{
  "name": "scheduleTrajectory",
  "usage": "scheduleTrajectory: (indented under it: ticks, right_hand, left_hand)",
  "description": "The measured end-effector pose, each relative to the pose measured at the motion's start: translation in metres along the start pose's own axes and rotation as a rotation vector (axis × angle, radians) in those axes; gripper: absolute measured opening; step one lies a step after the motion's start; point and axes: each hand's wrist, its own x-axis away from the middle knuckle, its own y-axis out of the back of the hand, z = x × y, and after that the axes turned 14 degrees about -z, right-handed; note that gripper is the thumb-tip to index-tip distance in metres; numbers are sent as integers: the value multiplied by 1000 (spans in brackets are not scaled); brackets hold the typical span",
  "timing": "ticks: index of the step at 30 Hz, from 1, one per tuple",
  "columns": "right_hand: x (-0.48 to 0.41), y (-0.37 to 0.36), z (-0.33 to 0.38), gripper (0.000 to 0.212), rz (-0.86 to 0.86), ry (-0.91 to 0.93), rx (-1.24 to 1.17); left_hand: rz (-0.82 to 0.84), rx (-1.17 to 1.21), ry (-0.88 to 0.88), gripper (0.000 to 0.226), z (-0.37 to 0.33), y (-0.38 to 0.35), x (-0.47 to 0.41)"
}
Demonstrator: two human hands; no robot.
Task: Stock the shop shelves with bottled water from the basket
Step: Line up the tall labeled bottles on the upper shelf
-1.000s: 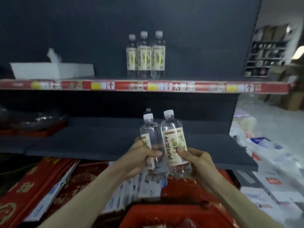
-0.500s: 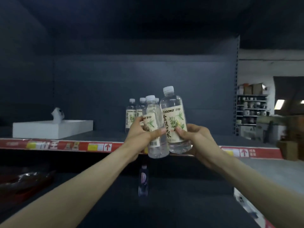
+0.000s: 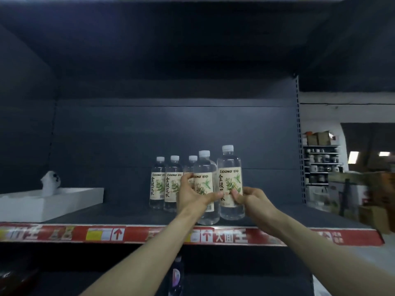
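The left hand [image 3: 192, 196] is gripping the first bottle [image 3: 205, 167] of clear water around its label, with the thumb in front and the fingers curled behind. The right hand [image 3: 254, 199] is pinching the second bottle [image 3: 230, 167] low on its label. Both are being held upright, side by side, over the front edge of the dark shelf [image 3: 128, 212]. Whether their bases are resting on the shelf cannot be told.

A row of three bottles [image 3: 172, 184] is standing toward the back of the shelf, the rightmost partly hidden by the left hand. The labels are showing "TIDONG" above the vertical characters 金银花水, beside a leafy sprig. A red price strip [image 3: 64, 232] is running along the shelf's front edge, showing white up-arrows and blurred characters. A white tray [image 3: 53, 201] is lying at the shelf's left end. A small purple bottle [image 3: 177, 274] is standing below the shelf.
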Motion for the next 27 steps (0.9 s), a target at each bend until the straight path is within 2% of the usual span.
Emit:
scheduleTrajectory:
  ticks: [7,10,13,14,17,19,21,23,27]
  right_hand:
    - [-23,16,-11,30,127,-31,199]
    - [-27,21,-9,31,151,-56,231]
    - [-22,22,-7,28,182,-67,273]
    - [-19,22,-6,26,186,-38,325]
    - [-22,19,-16,59,59,57,481]
    - [-18,15,-18,53,-38,58,522]
    - [-16,12,-19,39,-91,54,573]
    - [-21,12,-25,33,-130,64,634]
    - [-36,9,-30,59,-124,54,787]
  left_hand:
    - [18,-94,-26,108,12,-27,-10]
    - [50,-203,15,122,15,-31,-7]
    - [237,-376,111,142,13,-18,-5]
    - [310,-425,141,141,10,-9,-6]
    - [374,-502,191,101,8,12,-16]
    - [337,-539,159,61,12,16,-16]
    - [292,-554,113,36,16,13,-13]
    - [260,-549,71,33,22,6,-14]
    - [178,-634,11,36,32,-10,-19]
